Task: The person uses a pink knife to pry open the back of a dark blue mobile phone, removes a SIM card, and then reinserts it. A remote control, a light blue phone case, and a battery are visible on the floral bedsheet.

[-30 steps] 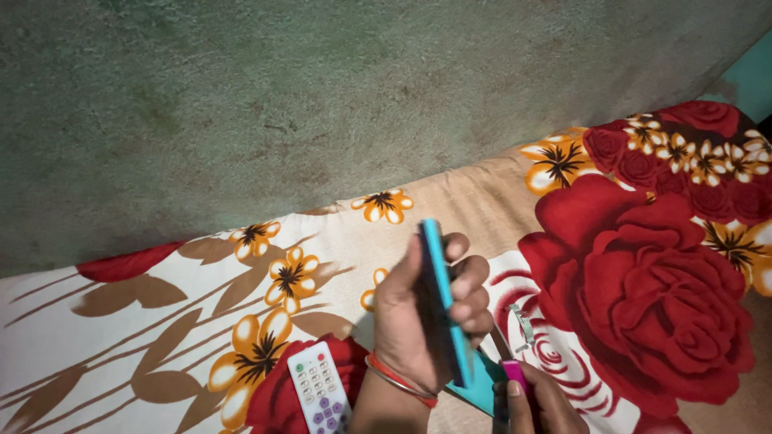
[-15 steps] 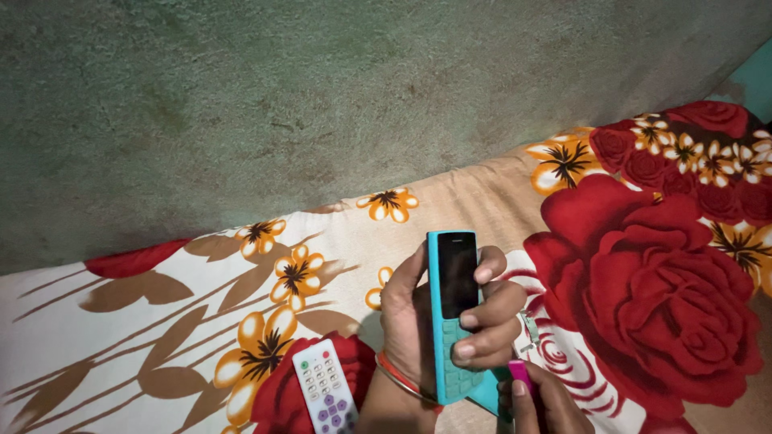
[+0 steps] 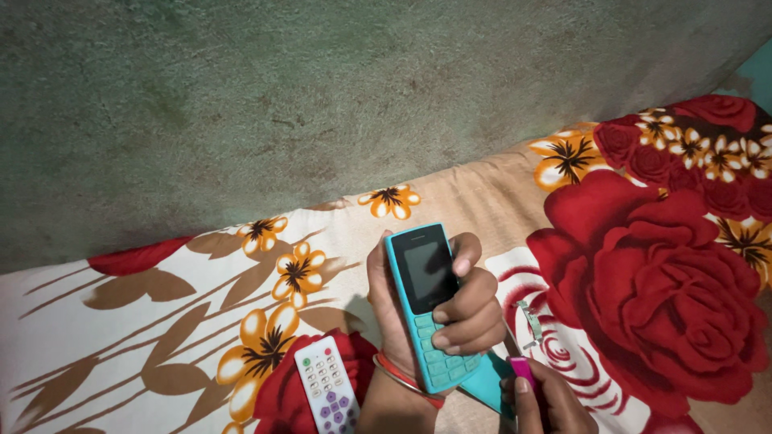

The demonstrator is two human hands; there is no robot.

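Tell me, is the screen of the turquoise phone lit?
No, the phone, gripped in the left hand, shows a dark, blank screen.

A rough, mottled grey-green wall point(image 3: 322, 104) fills the upper half of the view, from nine o'clock across to two o'clock, its plaster scuffed and stained in darker patches. Below it lies a bed covered by a floral sheet point(image 3: 161, 321), its edge running up from eight o'clock towards two o'clock. The sheet has a cream and tan ground with brown leaves and orange blossoms at seven o'clock, and large red roses point(image 3: 651, 265) at three to four o'clock. A sliver of teal surface point(image 3: 760, 76) shows at two o'clock. The light is dim and soft.
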